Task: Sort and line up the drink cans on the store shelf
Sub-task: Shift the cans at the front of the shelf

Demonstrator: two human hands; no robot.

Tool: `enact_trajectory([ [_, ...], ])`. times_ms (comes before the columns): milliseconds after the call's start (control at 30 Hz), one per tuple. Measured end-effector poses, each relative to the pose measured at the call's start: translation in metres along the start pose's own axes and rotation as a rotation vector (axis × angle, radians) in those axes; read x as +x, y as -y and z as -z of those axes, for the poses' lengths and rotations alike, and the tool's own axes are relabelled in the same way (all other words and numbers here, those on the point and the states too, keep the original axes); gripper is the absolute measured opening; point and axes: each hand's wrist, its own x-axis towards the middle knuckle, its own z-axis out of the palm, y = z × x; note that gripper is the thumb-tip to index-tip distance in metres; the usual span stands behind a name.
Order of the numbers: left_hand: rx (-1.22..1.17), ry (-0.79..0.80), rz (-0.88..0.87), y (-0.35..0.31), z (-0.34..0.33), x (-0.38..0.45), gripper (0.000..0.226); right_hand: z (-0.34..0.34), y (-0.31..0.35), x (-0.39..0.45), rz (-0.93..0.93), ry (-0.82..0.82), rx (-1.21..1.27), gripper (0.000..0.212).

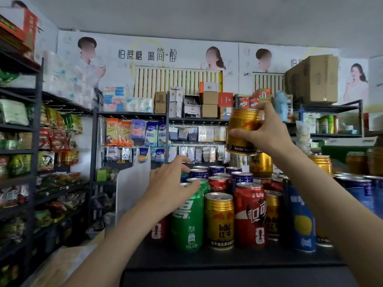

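Observation:
Many drink cans stand crowded on a black shelf [228, 259] in front of me. My right hand [263, 131] holds a gold Red Bull can [240, 129] lifted well above the others. My left hand [170, 183] rests with fingers spread on the top of a green Sprite can [187, 220] at the front left. Beside that can stand a gold Red Bull can [219, 220], a red Coca-Cola can [249, 214] and a blue can with a lemon [301, 220]. Behind them are several blue [241, 178] and red cans [217, 183].
A white card [132, 187] stands upright at the shelf's left end. More gold cans [260, 164] and blue cans [358, 189] sit at the right. Dark racks of snacks [51, 146] line the left aisle, and hanging goods fill the back rack.

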Motion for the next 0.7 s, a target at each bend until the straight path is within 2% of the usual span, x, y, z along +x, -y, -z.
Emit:
enact_trajectory([
  [167, 0.019, 0.162, 0.001, -0.006, -0.001, 0.022, 0.05, -0.001, -0.026, 0.008, -0.095, 0.137, -0.1, 0.062],
  [300, 0.063, 0.28, 0.101, -0.007, 0.0, 0.042, 0.044, -0.007, -0.045, 0.01, -0.143, 0.211, -0.124, 0.063],
  [433, -0.012, 0.294, 0.201, -0.006, 0.004, 0.057, 0.029, -0.008, -0.054, 0.015, -0.133, 0.277, -0.184, 0.064],
  [600, -0.013, 0.346, 0.209, -0.007, 0.0, 0.061, 0.022, -0.01, -0.057, 0.02, -0.092, 0.312, -0.298, 0.071],
  [700, -0.057, 0.255, 0.203, -0.002, 0.0, 0.06, 0.016, -0.009, -0.059, 0.019, -0.06, 0.293, -0.361, 0.07],
])
